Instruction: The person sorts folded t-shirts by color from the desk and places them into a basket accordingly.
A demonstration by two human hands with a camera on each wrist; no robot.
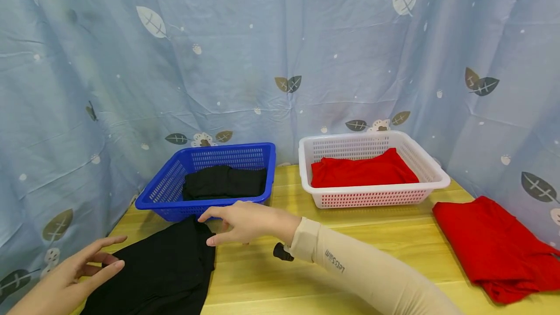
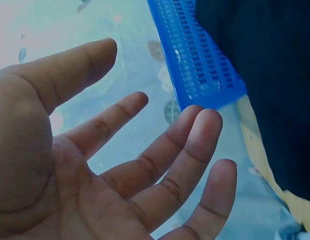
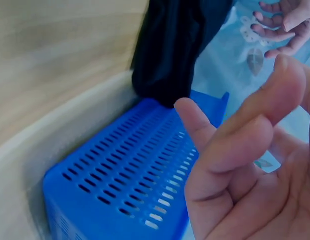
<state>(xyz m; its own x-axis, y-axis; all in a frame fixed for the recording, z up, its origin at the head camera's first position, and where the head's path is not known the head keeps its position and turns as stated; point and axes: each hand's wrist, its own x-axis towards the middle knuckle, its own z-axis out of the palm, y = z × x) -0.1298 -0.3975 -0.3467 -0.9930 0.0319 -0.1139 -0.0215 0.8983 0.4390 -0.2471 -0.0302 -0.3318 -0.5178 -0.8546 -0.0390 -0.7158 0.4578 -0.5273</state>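
Black folded cloth (image 1: 153, 266) lies just in front of the blue basket (image 1: 166, 183) as your left hand (image 1: 72, 276) and right hand (image 1: 247, 220), fingers loose and gripping nothing, hover on that basket's near side, where pinching only 1 layer could well pull the fold apart.

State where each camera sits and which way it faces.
Head: worn on the head, facing forward and down at the blue basket, white basket and black cloth; left hand, right hand and right sleeve show.
Left wrist: worn there, looking past the left hand toward the blue basket.
Right wrist: worn there, looking past the right hand at the blue basket; left hand also shows.
Both wrist views share the blue basket and black cloth.
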